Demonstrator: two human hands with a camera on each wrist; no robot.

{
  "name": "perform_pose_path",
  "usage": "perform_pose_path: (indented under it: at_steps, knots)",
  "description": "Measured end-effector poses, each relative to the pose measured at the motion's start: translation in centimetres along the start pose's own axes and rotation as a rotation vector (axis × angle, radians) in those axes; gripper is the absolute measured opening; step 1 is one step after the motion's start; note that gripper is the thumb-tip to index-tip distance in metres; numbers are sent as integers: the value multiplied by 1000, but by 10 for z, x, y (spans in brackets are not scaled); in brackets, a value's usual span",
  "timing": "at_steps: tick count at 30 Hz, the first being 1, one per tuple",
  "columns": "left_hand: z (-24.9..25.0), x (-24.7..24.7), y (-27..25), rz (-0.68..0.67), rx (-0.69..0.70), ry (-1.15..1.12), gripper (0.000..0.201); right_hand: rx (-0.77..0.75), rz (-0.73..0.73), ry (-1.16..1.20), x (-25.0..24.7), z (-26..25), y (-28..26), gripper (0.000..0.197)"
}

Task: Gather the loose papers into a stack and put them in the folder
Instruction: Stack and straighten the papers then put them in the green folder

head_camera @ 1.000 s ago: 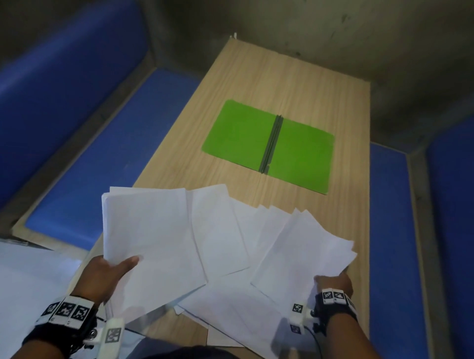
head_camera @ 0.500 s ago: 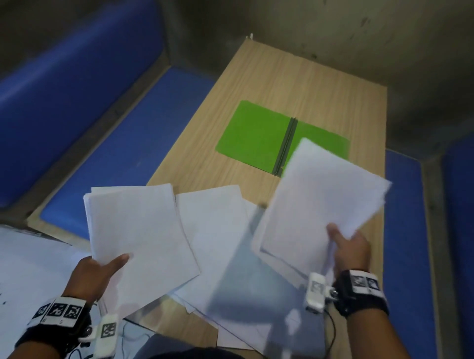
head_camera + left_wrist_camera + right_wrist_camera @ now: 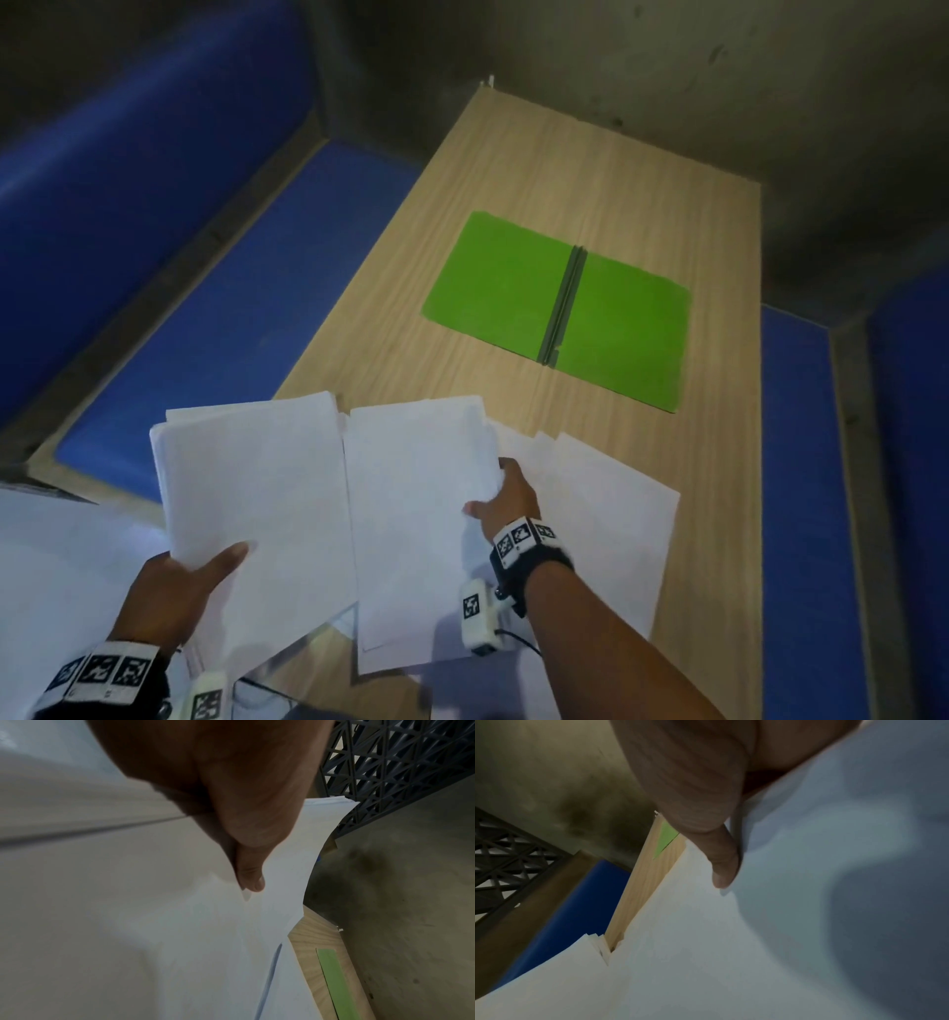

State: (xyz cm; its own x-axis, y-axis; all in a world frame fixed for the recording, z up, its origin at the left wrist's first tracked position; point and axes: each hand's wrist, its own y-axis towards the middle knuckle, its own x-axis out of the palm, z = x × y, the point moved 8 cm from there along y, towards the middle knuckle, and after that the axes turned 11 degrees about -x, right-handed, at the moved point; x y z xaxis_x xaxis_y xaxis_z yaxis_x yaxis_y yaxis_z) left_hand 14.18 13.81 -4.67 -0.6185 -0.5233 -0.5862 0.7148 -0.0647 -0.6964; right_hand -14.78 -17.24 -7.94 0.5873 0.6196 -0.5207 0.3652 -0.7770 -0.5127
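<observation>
1. Left hand: nearest item. Thumb clamped on top of a held sheaf, fingers hidden beneath; the sheaf is lifted clear of the table and rises forward of this hand. Unchanged from a second ago.

2. Right hand: just right of the left hand's sheaf. Fingers curl over the right edge of a second sheaf, gripping it; the right wrist view shows the thumb lying along the paper. Half a second ago this hand held the sheaf up and further forward, in front of the folder; it has since brought it in so that its left edge sits just beside the left hand's sheaf, the two near to parallel. Judged: the two bundles are about to be merged into one.

3. Loose sheets: beneath and to the right of the right hand, fanned flat on the table. Not yet gathered, so the stack is judged incomplete.

4. Green folder: well ahead of both hands, lying open and flat on the table, spine in the middle, no paper in it. Uncovered again now the right hand has drawn back. Filing step not begun.
</observation>
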Motion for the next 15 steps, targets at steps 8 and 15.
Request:
perform_pose_path:
  at_steps: [8,15]
  knots:
    - [6,-5,0,-6,-11,2,48,215,268,26,-105,67,-48,33]
    - [9,4,-3,-17,4,44,48,568,504,-65,-159,167,-98,77]
